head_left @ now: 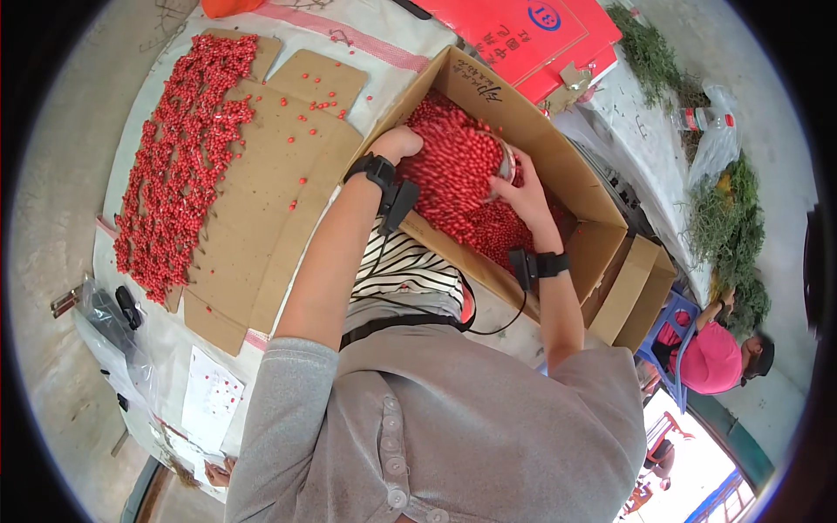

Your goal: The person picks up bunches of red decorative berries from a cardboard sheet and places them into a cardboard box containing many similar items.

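An open cardboard box (602,228) stands before me, with many small red berries (497,228) inside. My right hand (523,193) grips the clear, curved rim of a container (506,162) over the box. A heap of berries between my hands is smeared by motion. My left hand (398,144) is curled at the box's left side, against the berries; its fingertips are hidden among them, so what it holds cannot be made out. Left of the box, berries on short stems (179,166) are spread thickly over a flattened cardboard sheet (261,187).
Red cartons (532,35) lie beyond the box. A smaller cardboard box (641,288) adjoins it at right. Farther right are green sprigs (728,235), a plastic bottle (702,119) and a seated person in pink (708,357). A spotted white sheet (209,397) and plastic bag (109,322) lie at left.
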Motion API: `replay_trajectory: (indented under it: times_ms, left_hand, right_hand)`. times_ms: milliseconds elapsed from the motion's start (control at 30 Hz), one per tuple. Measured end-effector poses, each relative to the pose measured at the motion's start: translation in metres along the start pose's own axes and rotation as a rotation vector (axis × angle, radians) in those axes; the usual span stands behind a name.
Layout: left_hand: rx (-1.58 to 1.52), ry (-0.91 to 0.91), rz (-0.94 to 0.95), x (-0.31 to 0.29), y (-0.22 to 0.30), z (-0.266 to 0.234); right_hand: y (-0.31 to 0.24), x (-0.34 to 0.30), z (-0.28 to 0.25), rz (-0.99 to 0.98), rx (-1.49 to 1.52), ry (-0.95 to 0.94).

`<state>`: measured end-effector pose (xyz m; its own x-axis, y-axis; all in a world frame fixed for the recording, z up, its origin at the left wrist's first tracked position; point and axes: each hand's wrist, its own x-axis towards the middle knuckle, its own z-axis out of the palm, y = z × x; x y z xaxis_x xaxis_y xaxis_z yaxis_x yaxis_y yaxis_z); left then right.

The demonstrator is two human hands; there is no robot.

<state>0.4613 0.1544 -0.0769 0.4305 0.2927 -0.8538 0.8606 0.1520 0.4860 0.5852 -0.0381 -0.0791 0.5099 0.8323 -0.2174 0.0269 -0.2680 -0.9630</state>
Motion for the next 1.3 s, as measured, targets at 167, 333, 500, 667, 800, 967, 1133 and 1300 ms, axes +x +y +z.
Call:
replay_trajectory:
  times_ms: [167,333,500,667,800,967,1133,1300]
  left_hand:
    - [0.071,-0.060,0.072,-0.001,0.003,0.000]
    - [0.079,-0.062,0.134,0.000,0.006,0.000]
    - [0.163,-0.021,0.102,-0.004,0.004,0.000]
    - [0.160,-0.057,0.055,-0.004,0.005,-0.001]
    - [0.048,-0.032,-0.011,0.008,-0.001,0.002]
    - [0.017,-0.012,0.049,0.008,-0.003,0.003]
    - [0.078,-0.037,0.079,-0.001,-0.001,-0.003]
    - [0.086,-0.075,0.121,0.001,-0.001,0.000]
  right_hand:
    - [0.105,0.015,-0.018,0.223,-0.724,0.194]
    - [0.213,0.015,-0.047,0.875,-0.218,-0.097]
    - [0.112,-0.012,-0.027,0.755,0.295,-0.047]
    - [-0.025,-0.012,-0.007,0.291,0.100,0.034]
    - [-0.072,0.003,0.012,-0.285,-0.600,0.191]
    - [-0.052,0.019,0.020,-0.383,-0.914,0.303]
    - [0.055,0.001,0.011,-0.072,-0.820,0.314]
    - [0.182,0.008,-0.016,0.650,-0.561,-0.077]
